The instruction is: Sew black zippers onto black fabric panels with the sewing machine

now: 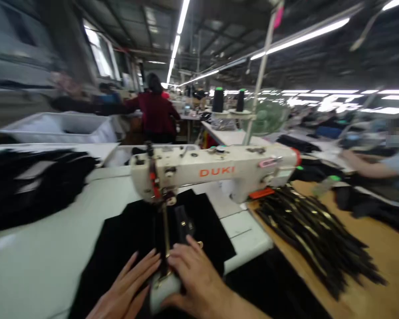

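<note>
A dark fabric piece [119, 243] lies under the presser foot of a white sewing machine [186, 170]. A zipper [166, 230] with gold-coloured teeth runs from the needle area toward me along the fabric. My left hand [129, 283] rests flat on the fabric left of the zipper, fingers stretched out. To the zipper's right, my right hand [201, 279] presses on the fabric with spread fingers, its fingertips touching the zipper's near part. Beyond the right fingers lies a dark tab [182, 223] with small gold-coloured metal parts. A pale surface shows between my hands.
A bundle of dark strips with gold-coloured zipper teeth [306, 230] lies on a brown board at right. Dark fabric pieces [36, 186] are piled at left, near a white bin [56, 126]. Thread cones [218, 99] stand behind the machine. Co-workers are ahead and at right.
</note>
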{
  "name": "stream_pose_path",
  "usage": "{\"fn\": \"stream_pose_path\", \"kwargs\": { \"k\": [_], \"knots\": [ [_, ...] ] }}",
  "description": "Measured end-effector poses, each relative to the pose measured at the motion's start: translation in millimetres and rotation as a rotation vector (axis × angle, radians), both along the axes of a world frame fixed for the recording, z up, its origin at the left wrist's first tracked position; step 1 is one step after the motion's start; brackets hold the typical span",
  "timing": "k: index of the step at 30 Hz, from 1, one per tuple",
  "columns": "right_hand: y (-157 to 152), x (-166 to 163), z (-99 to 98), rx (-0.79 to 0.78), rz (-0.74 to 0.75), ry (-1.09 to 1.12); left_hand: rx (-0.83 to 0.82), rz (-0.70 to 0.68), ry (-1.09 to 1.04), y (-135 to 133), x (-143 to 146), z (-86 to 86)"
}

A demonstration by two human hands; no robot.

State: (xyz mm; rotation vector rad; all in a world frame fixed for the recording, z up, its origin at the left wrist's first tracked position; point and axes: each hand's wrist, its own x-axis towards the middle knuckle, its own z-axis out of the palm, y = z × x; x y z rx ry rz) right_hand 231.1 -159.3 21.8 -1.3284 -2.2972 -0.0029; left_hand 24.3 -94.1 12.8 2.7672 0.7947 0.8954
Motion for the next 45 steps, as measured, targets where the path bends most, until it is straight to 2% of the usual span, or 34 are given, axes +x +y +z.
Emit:
{"fn": "stream_pose_path", "kwargs": {
  "k": [1,3,6,10,14,21,28,30,36,41,45],
  "knots": [
    [4,-6,-6.9,-0.038,-0.001,0.114,-0.071,0.056,0.058,-7,-19,5.1],
    [3,-14,-13.6,-0.100,-0.054,0.231,-0.238,0.112,0.119,-16,-36,14.4],
    [-6,-23,-9.4,-0.077,-0.125,0.273,-0.360,0.106,0.095,-21,-32,20.8],
    [-6,-43,-4.6,-0.002,-0.267,0.254,-0.366,0.047,0.080,-19,-25,16.6],
    [-4,-59,-10.8,0.024,-0.368,0.227,-0.373,0.033,0.061,-18,-29,8.7],
    [-21,-50,-30.2,0.043,-0.330,0.216,-0.316,0.022,0.026,-17,-30,7.7],
    [-16,-44,-27.6,0.044,-0.255,0.234,-0.283,0.023,0.029,-18,-30,7.5],
    [-16,-44,-27.2,0.073,-0.262,0.224,-0.269,0.019,0.043,-19,-30,7.7],
    [-23,-38,-33.7,0.290,-0.386,0.120,-0.246,0.027,0.046,-18,-29,10.1],
    [-25,-36,-36.4,0.324,-0.374,0.128,-0.242,0.056,0.019,-20,-18,9.6],
    [-24,-43,-37.5,0.361,-0.306,0.193,-0.221,0.066,-0.033,-24,-4,8.9]
  ]
}}
